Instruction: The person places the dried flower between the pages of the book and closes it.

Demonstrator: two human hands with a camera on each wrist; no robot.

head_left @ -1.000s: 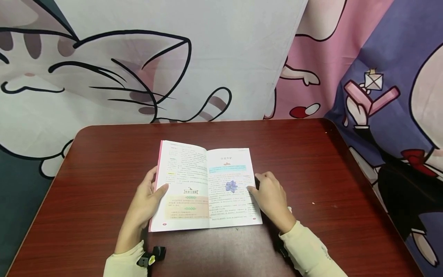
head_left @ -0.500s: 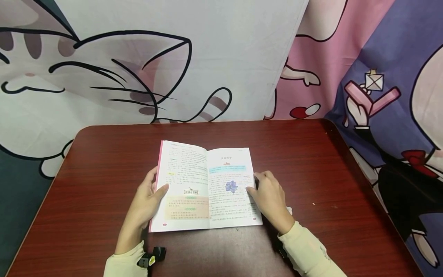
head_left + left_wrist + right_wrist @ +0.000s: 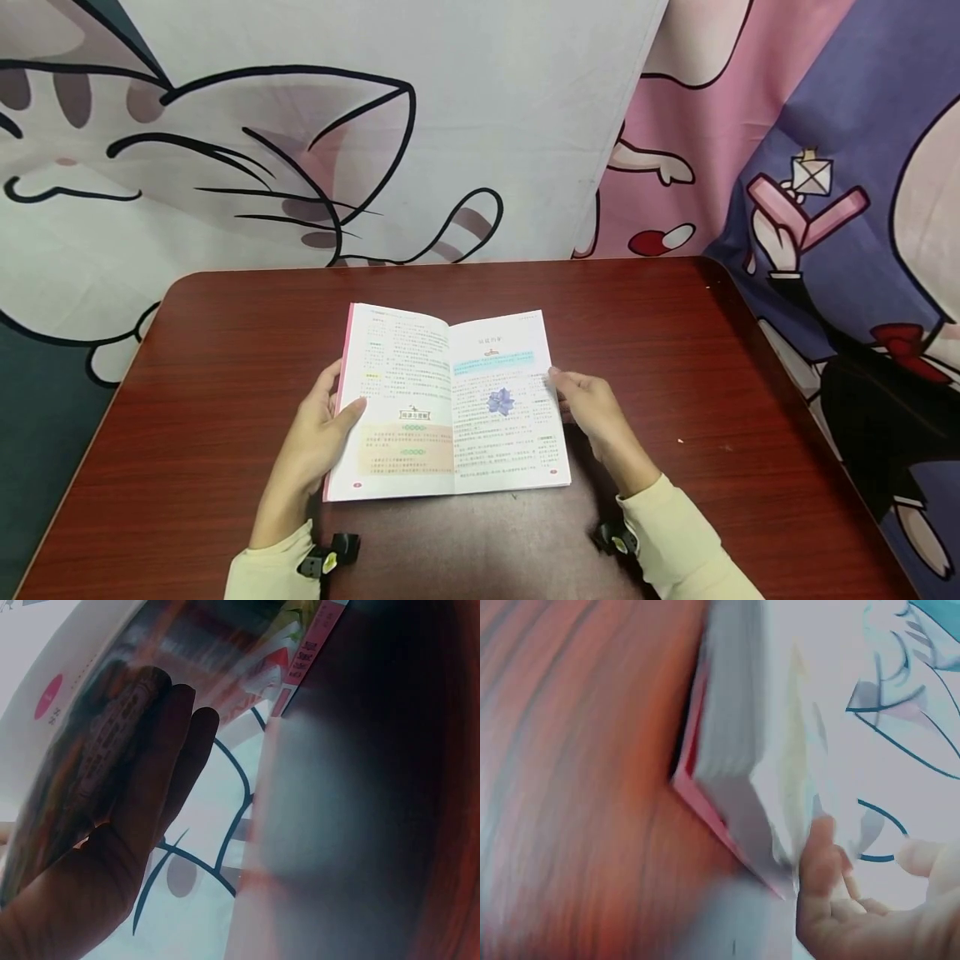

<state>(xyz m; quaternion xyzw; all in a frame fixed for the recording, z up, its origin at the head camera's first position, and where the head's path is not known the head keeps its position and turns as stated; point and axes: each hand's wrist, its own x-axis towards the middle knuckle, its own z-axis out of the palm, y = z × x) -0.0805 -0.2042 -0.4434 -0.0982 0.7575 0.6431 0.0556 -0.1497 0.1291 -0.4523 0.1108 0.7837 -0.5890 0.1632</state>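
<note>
An open book with a pink cover edge lies tilted up in front of me, its printed pages facing me. My left hand grips its left side, thumb on the page margin and fingers behind the cover. The left wrist view shows those fingers against the dark, pictured outer cover. At the right edge, my right hand has its fingertips on the margin of the right page, whose top corner is raised. In the right wrist view, bent fingers touch the page edges, with the thumb apart.
The book is over a dark red wooden table. Behind the table hang a white curtain with a cat drawing and a pink and purple one. Black wrist cameras sit at both wrists.
My right hand has shifted slightly right and turned, its thumb leaving the page face for the edge. The right page's top corner has risen. The left hand stays the same.
</note>
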